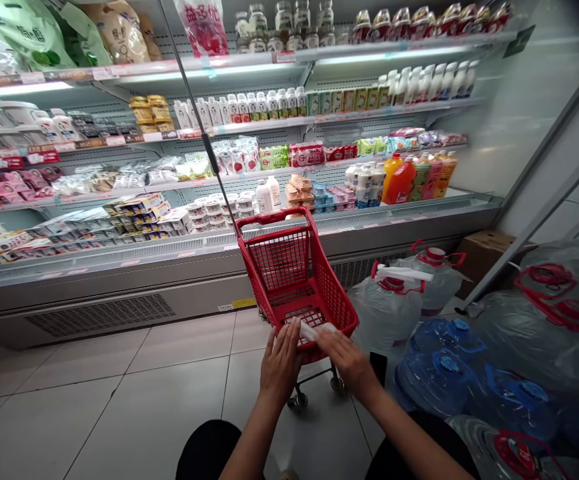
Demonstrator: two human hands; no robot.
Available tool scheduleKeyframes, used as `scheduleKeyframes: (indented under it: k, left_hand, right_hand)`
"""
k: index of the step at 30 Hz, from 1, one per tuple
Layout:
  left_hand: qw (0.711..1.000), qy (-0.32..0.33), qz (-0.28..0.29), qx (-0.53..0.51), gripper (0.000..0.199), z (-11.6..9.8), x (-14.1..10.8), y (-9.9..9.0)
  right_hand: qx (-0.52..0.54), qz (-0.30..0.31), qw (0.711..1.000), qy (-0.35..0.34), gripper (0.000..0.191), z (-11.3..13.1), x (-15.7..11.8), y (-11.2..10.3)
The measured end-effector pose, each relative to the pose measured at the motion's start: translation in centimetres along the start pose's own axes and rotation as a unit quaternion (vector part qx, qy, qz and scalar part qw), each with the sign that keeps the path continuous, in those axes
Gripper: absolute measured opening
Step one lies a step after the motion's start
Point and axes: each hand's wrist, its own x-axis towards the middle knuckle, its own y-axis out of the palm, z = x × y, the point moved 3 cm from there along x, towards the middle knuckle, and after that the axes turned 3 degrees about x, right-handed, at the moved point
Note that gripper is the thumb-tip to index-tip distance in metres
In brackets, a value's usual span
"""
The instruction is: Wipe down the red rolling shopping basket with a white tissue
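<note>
Where the left hand [280, 363] and right hand [348, 361] nearly meet, a small white wipe [308, 331] shows between them at the near rim of a red cart [272, 217]. Its glossy plastic basket [337, 301], pierced with lattice slots, stands above dark wheels [298, 401] on pale floor tiles [179, 387]. Left fingers [284, 339] lie straight and close together, right ones slant inward; whether either grips, I cannot tell.
</note>
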Motion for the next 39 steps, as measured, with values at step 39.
scheduleKeyframes:
  k: [39]
  left_hand:
    - [1.000,0.002,-0.001,-0.001,0.081,-8.5,0.6,0.0]
  right_hand:
    - [0.096,-0.070,0.980,0.162,0.068,-8.0,-3.4,-2.9]
